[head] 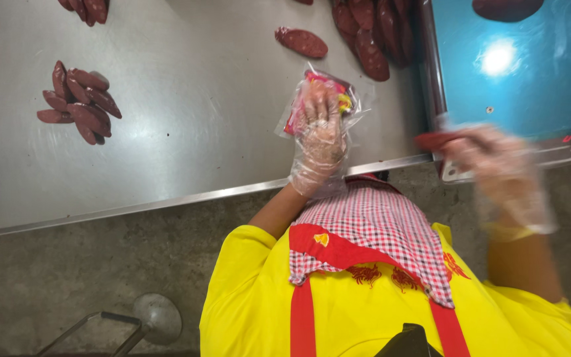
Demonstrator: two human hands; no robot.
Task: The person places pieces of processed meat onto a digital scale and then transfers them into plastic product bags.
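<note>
My left hand (pixel 322 142), in a thin clear glove, is closed on a small clear plastic bag (pixel 325 96) with red and yellow print, held just above the steel table (pixel 186 119). My right hand (pixel 500 168), also gloved and blurred by motion, grips a dark red sausage (pixel 434 140) at the near left corner of a blue weighing scale (pixel 517 86). One sausage (pixel 301 41) lies alone on the table just beyond the bag.
A heap of sausages (pixel 371 33) lies at the back by the scale, a smaller pile (pixel 77 102) at the left, and more (pixel 87 10) at the top left. Another sausage (pixel 507 8) rests on the scale. A metal frame (pixel 147 320) stands on the concrete floor.
</note>
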